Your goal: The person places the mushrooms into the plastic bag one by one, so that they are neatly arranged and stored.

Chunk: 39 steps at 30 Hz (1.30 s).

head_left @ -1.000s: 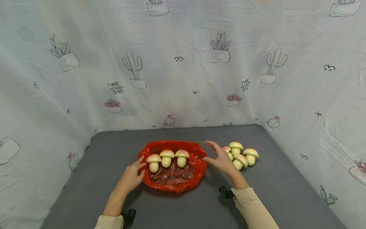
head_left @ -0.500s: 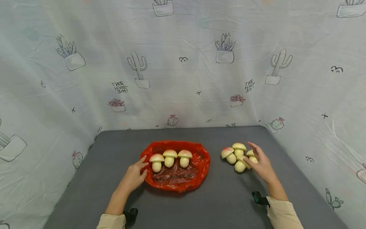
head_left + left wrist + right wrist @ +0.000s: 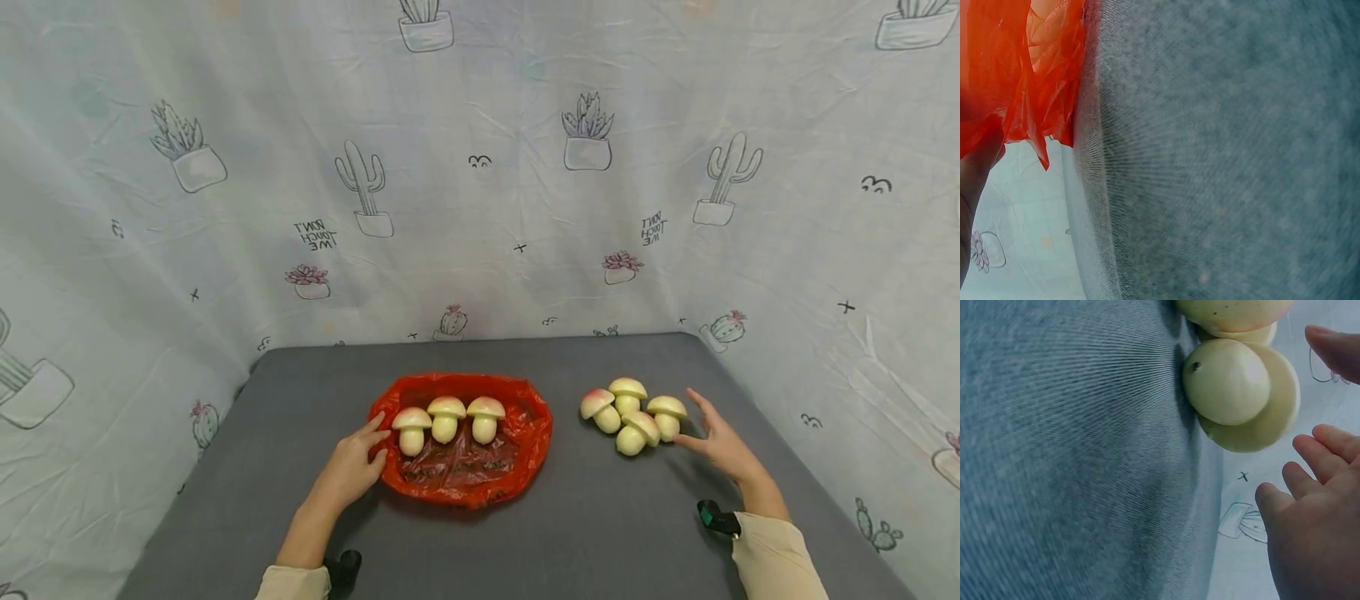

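My left hand (image 3: 352,468) is at the left rim of a red plastic bag (image 3: 517,479), pinching its edge; in the left wrist view a digit (image 3: 982,156) meets the crinkled plastic. Inside the bag, three toy mushrooms (image 3: 446,418) with pale yellow stems lie in a row. To the right, my right hand (image 3: 723,446) has its thumb and fingers spread on either side of the rightmost mushroom (image 3: 666,417) of a loose group. The right wrist view shows a gap between the fingers and that mushroom (image 3: 1235,387).
Several toy mushrooms, including a pink-capped one (image 3: 600,408), lie close together on the grey tabletop (image 3: 585,525). A pale curtain (image 3: 480,200) printed with cacti hangs behind and beside the table.
My right hand has moved from beside the bag, over the group, to the far right mushroom. My left hand has kept its place on the bag, and three mushrooms stay inside it.
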Motion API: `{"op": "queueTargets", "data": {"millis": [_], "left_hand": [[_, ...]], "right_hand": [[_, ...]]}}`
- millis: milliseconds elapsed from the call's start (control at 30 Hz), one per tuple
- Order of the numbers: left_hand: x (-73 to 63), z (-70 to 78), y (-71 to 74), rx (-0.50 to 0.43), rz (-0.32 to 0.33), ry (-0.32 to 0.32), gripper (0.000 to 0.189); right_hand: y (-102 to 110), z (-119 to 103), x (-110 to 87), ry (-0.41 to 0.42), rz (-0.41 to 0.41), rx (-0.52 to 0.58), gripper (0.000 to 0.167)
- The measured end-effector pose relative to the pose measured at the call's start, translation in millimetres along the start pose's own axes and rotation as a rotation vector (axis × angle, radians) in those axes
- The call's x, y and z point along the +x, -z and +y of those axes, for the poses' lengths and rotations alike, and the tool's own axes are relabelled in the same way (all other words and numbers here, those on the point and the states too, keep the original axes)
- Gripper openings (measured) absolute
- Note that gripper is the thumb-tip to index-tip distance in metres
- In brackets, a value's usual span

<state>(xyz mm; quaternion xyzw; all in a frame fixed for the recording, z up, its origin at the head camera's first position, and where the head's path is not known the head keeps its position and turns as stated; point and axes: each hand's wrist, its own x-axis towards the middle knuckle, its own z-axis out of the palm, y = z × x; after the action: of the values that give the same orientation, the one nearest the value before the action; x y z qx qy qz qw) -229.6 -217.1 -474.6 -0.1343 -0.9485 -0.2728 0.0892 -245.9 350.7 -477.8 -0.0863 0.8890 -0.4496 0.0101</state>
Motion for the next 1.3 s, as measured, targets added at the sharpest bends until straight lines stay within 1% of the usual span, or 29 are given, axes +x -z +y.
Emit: {"op": "queueTargets", "data": {"millis": [167,467,800,1033,1167,1300], "left_hand": [[-0.3,0.8,0.3,0.005,0.008,-0.005,0.034],[-1.4,1.1,1.2,-0.008,-0.003,0.004,0.034],[-1.4,1.9,1.6,0.002,-0.003,0.005,0.035],[-1.1,1.4,-0.1,0.023,0.009,0.000,0.034],[-0.8,1.3,0.4,0.022,-0.001,0.010,0.034],[0.0,1.9,1.2,0.020,-0.005,0.014,0.035]], "right_hand": [[-2,5,3.6,0.017,-0.027,0.018,0.091],[-5,11,12.2,0.043,-0.034,0.062,0.089],[-6,18,19.1,0.032,-0.036,-0.008,0.088],[-8,21,21.5,0.049,-0.033,0.031,0.085],[-9,23,22.0,0.032,-0.012,0.027,0.084],[-8,23,20.6,-0.003,0.015,0.010,0.085]]}}
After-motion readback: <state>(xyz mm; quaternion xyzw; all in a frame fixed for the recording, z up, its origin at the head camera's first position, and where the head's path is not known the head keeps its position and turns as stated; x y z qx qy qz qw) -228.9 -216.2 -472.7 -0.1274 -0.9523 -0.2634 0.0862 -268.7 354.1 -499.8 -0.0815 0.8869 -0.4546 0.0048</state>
